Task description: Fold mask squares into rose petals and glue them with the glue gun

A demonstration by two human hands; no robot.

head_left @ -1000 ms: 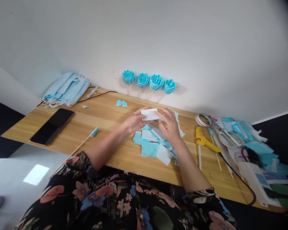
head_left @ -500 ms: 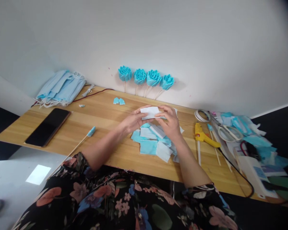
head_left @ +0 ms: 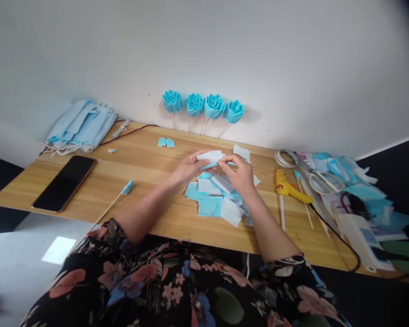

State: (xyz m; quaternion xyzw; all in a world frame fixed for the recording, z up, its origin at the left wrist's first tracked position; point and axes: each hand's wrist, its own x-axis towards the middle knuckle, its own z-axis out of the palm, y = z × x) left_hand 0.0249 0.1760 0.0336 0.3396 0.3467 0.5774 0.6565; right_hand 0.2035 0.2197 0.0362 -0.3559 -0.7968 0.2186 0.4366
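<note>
Both of my hands pinch one small white piece of mask fabric (head_left: 210,156) above the wooden table (head_left: 146,168). My left hand (head_left: 188,169) grips its left end with closed fingers. My right hand (head_left: 240,175) pinches its right end. Under my hands lies a pile of cut blue and white fabric pieces (head_left: 216,202). Another white piece (head_left: 241,152) lies just behind my right hand.
Several blue fabric roses on sticks (head_left: 202,106) lean on the wall. A stack of blue face masks (head_left: 80,127) and a black phone (head_left: 64,182) lie at left, with a blue-tipped stick (head_left: 114,200). A yellow glue gun (head_left: 289,190), scissors (head_left: 322,181), tape and scraps lie at right.
My hands have folded the white piece narrower and drawn slightly together. The white piece behind my right hand has come into sight.
</note>
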